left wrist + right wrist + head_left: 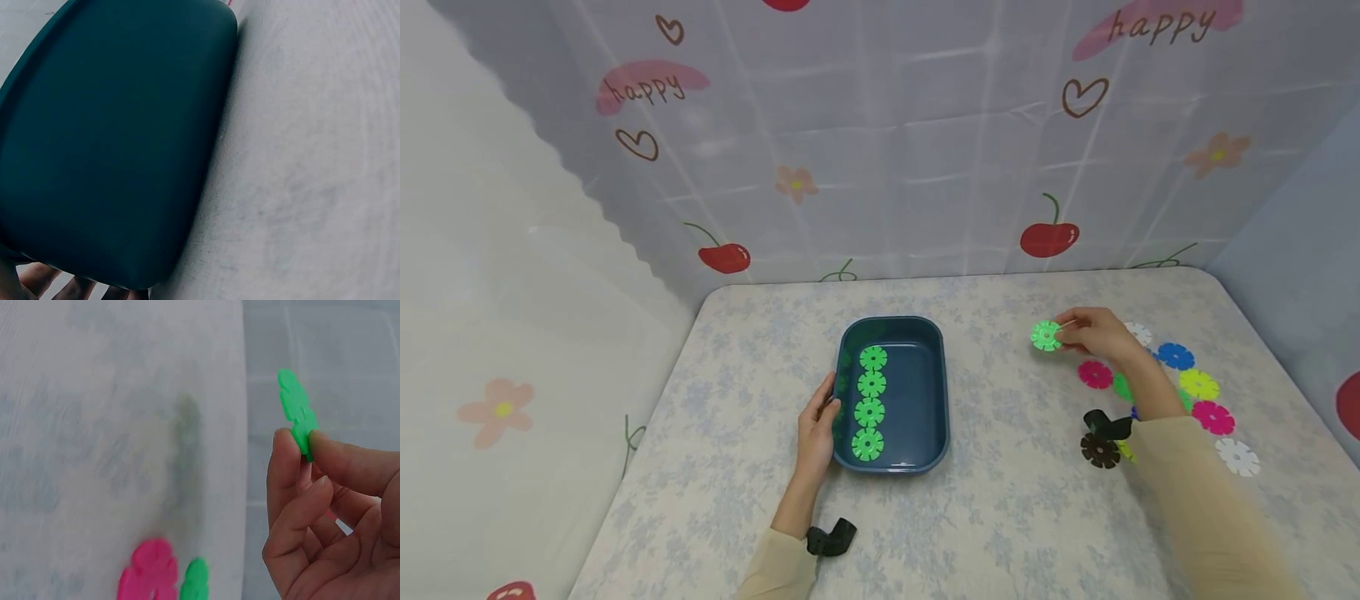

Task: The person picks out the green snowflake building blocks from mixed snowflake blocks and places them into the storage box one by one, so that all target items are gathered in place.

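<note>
Between thumb and fingers my right hand [1097, 333] pinches a green notched disc [1046, 336], held up off the table; the right wrist view shows this disc [297, 409] nearly edge-on in the hand [337, 512]. My left hand [816, 433] grips the left wall of a dark blue tray [945, 392], its thumb at the rim. Inside, along the tray's left side, several green discs [869, 412] lie in a column. The left wrist view has the tray's outer wall [119, 137] large, with fingers [75, 289] at its lower edge.
Right of the tray, loose discs lie on the table [1000, 517]: pink [1095, 374], blue [1176, 356], yellow [1199, 384], white [1237, 457] and black [1100, 451], some under my right forearm. A printed curtain [910, 167] hangs behind the table's back edge.
</note>
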Demonstrator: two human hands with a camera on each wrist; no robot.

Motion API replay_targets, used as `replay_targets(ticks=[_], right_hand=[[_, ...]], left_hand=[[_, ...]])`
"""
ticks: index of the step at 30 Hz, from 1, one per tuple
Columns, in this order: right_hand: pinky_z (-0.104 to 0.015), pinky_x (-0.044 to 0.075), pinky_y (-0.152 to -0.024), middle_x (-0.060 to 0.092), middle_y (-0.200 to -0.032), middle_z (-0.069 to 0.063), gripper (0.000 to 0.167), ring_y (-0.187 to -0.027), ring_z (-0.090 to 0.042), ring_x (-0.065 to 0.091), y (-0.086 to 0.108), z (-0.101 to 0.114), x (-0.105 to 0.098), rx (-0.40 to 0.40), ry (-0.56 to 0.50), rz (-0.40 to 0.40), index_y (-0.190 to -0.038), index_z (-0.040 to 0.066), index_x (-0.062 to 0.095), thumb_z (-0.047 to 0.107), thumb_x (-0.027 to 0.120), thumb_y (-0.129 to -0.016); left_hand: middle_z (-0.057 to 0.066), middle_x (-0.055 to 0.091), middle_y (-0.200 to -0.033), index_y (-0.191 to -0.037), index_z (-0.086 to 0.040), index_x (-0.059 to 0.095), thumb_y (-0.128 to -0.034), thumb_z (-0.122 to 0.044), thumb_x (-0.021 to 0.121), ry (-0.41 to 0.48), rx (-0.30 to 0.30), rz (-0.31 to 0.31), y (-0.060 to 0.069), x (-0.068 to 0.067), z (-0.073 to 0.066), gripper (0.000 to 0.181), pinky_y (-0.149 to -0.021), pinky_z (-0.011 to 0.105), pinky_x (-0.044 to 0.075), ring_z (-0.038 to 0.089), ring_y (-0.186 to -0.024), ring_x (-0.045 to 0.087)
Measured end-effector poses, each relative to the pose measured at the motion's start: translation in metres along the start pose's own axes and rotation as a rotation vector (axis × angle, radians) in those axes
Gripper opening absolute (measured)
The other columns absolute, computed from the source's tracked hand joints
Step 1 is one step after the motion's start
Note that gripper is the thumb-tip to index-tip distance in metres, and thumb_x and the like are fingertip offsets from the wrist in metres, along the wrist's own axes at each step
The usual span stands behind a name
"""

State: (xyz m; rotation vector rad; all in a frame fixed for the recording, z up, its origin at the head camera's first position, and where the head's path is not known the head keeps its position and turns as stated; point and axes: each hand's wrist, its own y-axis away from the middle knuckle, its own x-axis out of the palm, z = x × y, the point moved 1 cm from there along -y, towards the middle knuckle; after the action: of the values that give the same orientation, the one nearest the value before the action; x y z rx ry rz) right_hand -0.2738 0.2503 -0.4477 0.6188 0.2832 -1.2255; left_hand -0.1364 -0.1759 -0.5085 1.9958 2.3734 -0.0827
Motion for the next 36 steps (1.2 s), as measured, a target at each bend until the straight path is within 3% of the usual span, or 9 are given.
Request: replay_targets(ticks=[10,15,22,27,30,33,36], right_hand=[[-0.030,0.051,-0.073,0.065,-0.096,-0.009,0.036,-0.079,-0.013,0.064,0.003,0.056,0.032,-0.205,-0.054,0.074,-0.125,-0.002,0.060,0.017,0.063,-0.096],[-0.028,0.050,-0.065,0.066,-0.093,-0.013,0.029,-0.073,-0.011,0.066,0.001,0.086,0.055,-0.286,-0.101,0.163,-0.121,-0.004,0.064,0.008,0.062,-0.094],[-0.029,0.049,-0.059,0.067,-0.089,-0.016,0.025,-0.071,-0.016,0.063,-0.002,0.120,0.093,-0.371,-0.076,0.334,-0.116,-0.005,0.067,0.002,0.060,-0.093],[-0.029,0.049,-0.058,0.067,-0.083,-0.013,0.022,-0.076,-0.036,0.064,-0.009,0.133,0.122,-0.453,-0.023,0.480,-0.113,-0.003,0.069,0.001,0.062,-0.092],[-0.036,0.052,-0.062,0.069,-0.083,-0.012,0.022,-0.082,-0.048,0.063,-0.012,0.137,0.138,-0.480,0.018,0.565,-0.113,-0.002,0.069,0.000,0.061,-0.092],[-0.042,0.053,-0.064,0.069,-0.083,-0.011,0.022,-0.083,-0.048,0.064,-0.014,0.139,0.153,-0.492,0.066,0.624,-0.113,-0.002,0.069,0.000,0.061,-0.092],[-0.038,0.052,-0.061,0.069,-0.080,-0.010,0.021,-0.079,-0.044,0.066,-0.016,0.140,0.165,-0.481,0.118,0.662,-0.110,-0.001,0.070,-0.002,0.062,-0.091]], left_hand=[[0.004,0.035,-0.158,-0.151,-0.014,0.040,-0.1041,-0.012,0.043,-0.004,0.002,0.000,0.000,0.000,0.000,0.047,-0.098,0.006,0.034,0.026,-0.144,0.035],[0.004,0.034,-0.158,-0.151,-0.013,0.039,-0.1042,-0.012,0.043,-0.004,-0.004,0.004,0.000,0.000,0.001,0.047,-0.099,0.006,0.034,0.025,-0.144,0.034],[0.004,0.035,-0.158,-0.151,-0.013,0.040,-0.1042,-0.012,0.043,-0.012,-0.002,0.001,-0.001,-0.001,0.002,0.047,-0.099,0.006,0.033,0.024,-0.145,0.033],[0.004,0.035,-0.157,-0.151,-0.013,0.039,-0.1041,-0.011,0.042,-0.006,0.003,0.005,0.000,-0.001,0.001,0.047,-0.103,0.010,0.033,0.024,-0.145,0.033],[0.004,0.035,-0.158,-0.151,-0.013,0.039,-0.1042,-0.011,0.042,-0.007,0.001,0.005,0.000,-0.001,0.001,0.047,-0.103,0.010,0.033,0.023,-0.145,0.033],[0.004,0.036,-0.157,-0.151,-0.013,0.040,-0.1042,-0.011,0.043,-0.006,0.005,0.003,0.000,-0.001,0.001,0.046,-0.100,0.007,0.033,0.024,-0.145,0.033],[0.005,0.036,-0.157,-0.150,-0.011,0.040,-0.1040,-0.011,0.043,-0.003,0.011,0.003,0.000,-0.001,0.002,0.046,-0.100,0.007,0.033,0.024,-0.145,0.033]])
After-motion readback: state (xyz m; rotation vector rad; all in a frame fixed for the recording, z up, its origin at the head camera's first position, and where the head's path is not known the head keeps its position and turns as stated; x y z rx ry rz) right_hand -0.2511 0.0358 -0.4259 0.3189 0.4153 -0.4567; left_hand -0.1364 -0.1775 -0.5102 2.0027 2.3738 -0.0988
